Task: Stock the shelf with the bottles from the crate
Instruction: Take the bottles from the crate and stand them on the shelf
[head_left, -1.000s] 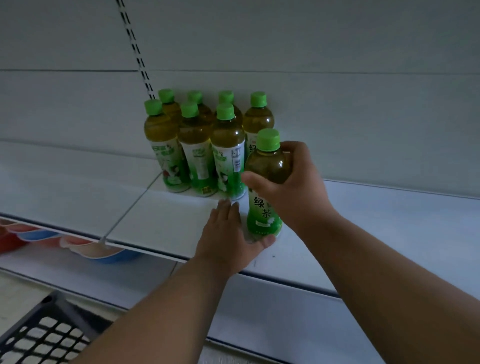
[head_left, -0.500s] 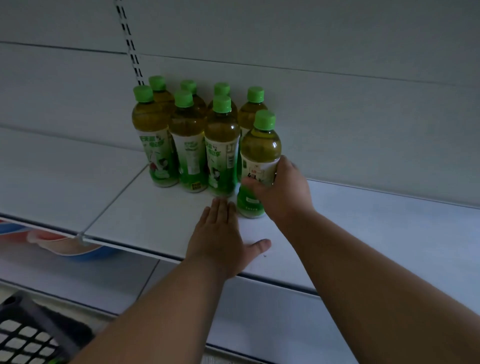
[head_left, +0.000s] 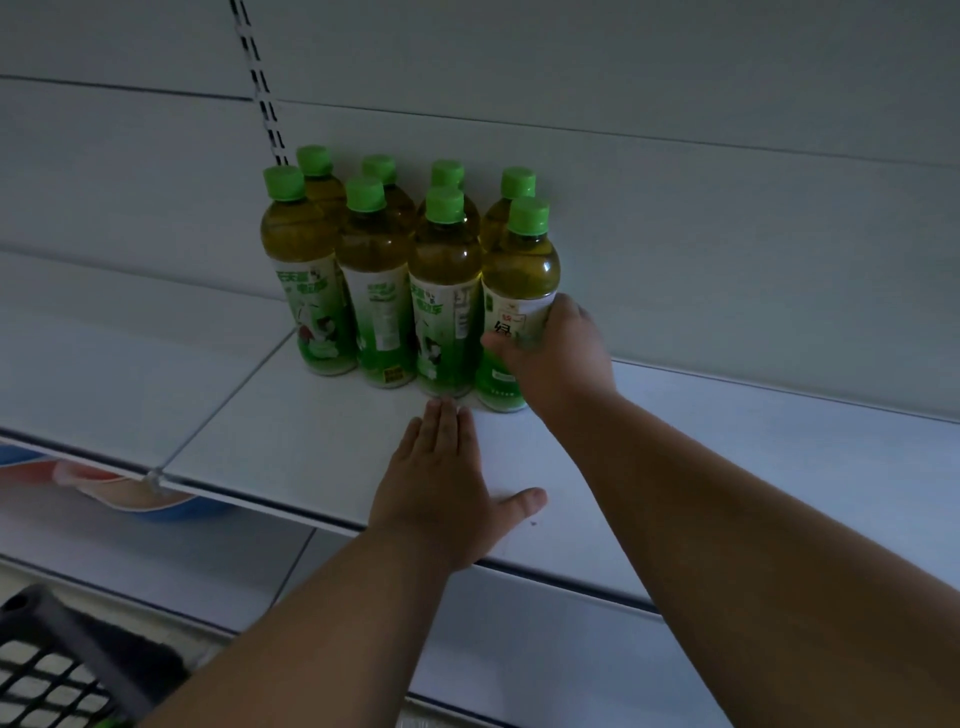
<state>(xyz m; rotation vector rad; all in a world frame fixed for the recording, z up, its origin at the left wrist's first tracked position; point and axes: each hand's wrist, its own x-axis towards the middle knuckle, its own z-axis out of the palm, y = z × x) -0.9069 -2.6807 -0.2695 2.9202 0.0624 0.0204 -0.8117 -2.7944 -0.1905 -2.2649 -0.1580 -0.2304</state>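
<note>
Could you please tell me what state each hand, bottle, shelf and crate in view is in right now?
Green-capped tea bottle at the front right: upright on the shelf, capped, gripped.
Seven other green-capped tea bottles: upright, capped, grouped in two rows.
Right hand: curled round the front right bottle's label.
Left hand: flat on the shelf, fingers straight.
White metal shelf: partly stocked.
Black plastic crate: only a corner visible, contents unclear.

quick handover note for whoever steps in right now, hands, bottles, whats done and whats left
Right hand grips the eighth bottle, standing on the shelf at the right end of the front row.
Left hand rests flat and open on the shelf, holding nothing.
Done: eight green-capped bottles stand in two rows of four.
Left: let go, then fetch more from the crate; its contents are out of view.
</note>
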